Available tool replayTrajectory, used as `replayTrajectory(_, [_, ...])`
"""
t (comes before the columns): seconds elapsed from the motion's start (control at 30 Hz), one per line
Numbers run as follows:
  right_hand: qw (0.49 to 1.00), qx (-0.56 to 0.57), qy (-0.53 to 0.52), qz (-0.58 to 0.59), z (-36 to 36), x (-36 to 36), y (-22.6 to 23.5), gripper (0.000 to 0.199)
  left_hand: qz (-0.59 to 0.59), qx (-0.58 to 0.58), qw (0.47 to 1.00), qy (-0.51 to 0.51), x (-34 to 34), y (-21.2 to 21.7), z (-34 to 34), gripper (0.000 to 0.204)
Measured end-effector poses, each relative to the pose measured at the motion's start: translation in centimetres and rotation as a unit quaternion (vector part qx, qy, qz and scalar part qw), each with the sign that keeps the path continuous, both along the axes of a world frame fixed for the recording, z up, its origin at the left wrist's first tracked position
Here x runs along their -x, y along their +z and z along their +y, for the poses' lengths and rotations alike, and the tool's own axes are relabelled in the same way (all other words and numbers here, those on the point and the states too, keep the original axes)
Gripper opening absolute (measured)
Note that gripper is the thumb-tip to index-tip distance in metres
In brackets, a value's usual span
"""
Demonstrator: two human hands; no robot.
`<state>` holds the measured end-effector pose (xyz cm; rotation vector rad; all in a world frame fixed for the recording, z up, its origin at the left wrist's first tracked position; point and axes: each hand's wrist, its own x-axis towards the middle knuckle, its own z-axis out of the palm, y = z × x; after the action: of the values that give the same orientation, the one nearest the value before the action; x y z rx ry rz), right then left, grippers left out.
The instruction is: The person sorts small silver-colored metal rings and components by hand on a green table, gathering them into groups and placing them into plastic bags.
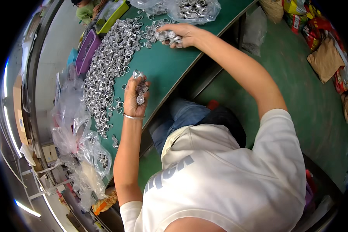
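Observation:
A long heap of silver metal rings [108,63] lies along the green tabletop [166,75]. My left hand [133,92], with a bangle at its wrist, is closed around several of these rings [140,99]; some poke out past the fingers. Farther off and to the right, my right hand [183,34] is curled around another handful of rings [168,37], close to the heap's far right end. Both hands are over the table near its front edge. The palms and the lower rings in them are hidden.
A clear bag of rings [195,9] stands at the far table edge. A purple basket [87,52] and a yellow-green bin [114,16] are behind the heap. Plastic bags [73,123] lie at left. Another person [87,11] sits at the far left. Colourful sacks [317,29] are on the floor at right.

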<state>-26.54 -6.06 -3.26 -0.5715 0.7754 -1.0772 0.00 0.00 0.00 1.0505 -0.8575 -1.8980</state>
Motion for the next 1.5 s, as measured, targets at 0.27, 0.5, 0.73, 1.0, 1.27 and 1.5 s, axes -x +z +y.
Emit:
replayTrajectory(0.27, [0.982,0.033,-0.034,-0.181,1.1,5.9,0.6,0.026,-0.052,0.021,0.998,-0.009,-0.2,0.2,-0.4,0.015])
replayTrajectory(0.5, [0.951,-0.012,-0.052,-0.304,0.8,10.4,0.0,0.021,-0.067,0.016,0.997,-0.028,2.5,-0.2,-1.2,0.023])
replayTrajectory(0.73, [0.881,-0.132,-0.31,-0.332,-1.8,8.9,1.0,0.024,-0.05,0.004,0.993,-0.11,6.6,0.0,-3.8,0.027])
replayTrajectory(1.0, [0.848,-0.039,-0.528,-0.037,-6.4,6.8,4.0,0.028,-0.062,0.055,0.982,-0.168,17.8,0.7,-7.0,0.044])
replayTrajectory(1.27, [0.802,-0.006,-0.423,0.421,-5.8,8.1,2.6,0.036,-0.11,0.1,0.984,-0.1,22.1,-0.4,-9.7,0.055])
replayTrajectory(1.5, [0.893,0.01,-0.352,0.279,-4.0,7.7,4.1,0.042,-0.136,0.308,0.941,-0.042,25.4,-2.9,-13.4,0.052])
